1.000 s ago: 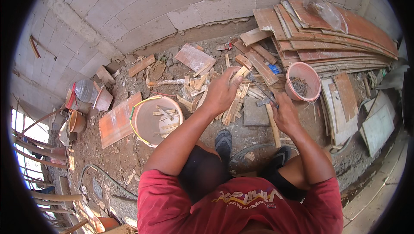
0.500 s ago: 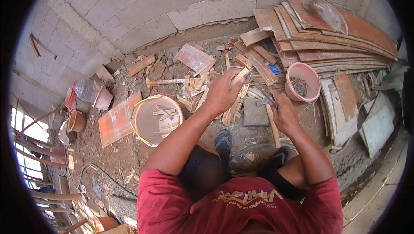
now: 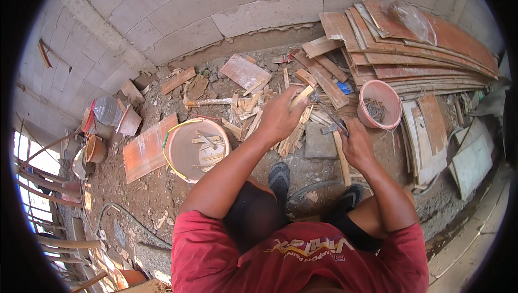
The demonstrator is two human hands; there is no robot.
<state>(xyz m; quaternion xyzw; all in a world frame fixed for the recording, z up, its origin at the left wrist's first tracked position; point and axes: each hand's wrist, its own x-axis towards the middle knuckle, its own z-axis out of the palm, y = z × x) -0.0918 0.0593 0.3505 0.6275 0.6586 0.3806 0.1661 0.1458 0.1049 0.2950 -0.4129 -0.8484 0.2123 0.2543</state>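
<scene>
My left hand [image 3: 279,113] is closed around a short strip of wood [image 3: 302,96], holding it up over the pile of wood scraps [image 3: 250,112]. My right hand [image 3: 357,143] grips the handles of dark metal pincers [image 3: 332,113], whose head meets the strip's far end. Whether a nail sits in the jaws is too small to tell. Just below the pincers, a hammer with a wooden handle [image 3: 342,159] rests with its head on a grey concrete block [image 3: 319,143]. A pink bucket [image 3: 400,110] with nails in it stands right of my right hand.
A large pale bucket [image 3: 181,155] with several wood pieces stands left of my left forearm, beside an orange-brown board [image 3: 149,147]. Stacked panels [image 3: 410,58] lean at the back right. A hose [image 3: 129,218] crosses the dirt. More buckets [image 3: 96,150] stand far left.
Both hands keep nearly the same place and the same holds on the strip and the pincers. The view has shifted very slightly.
</scene>
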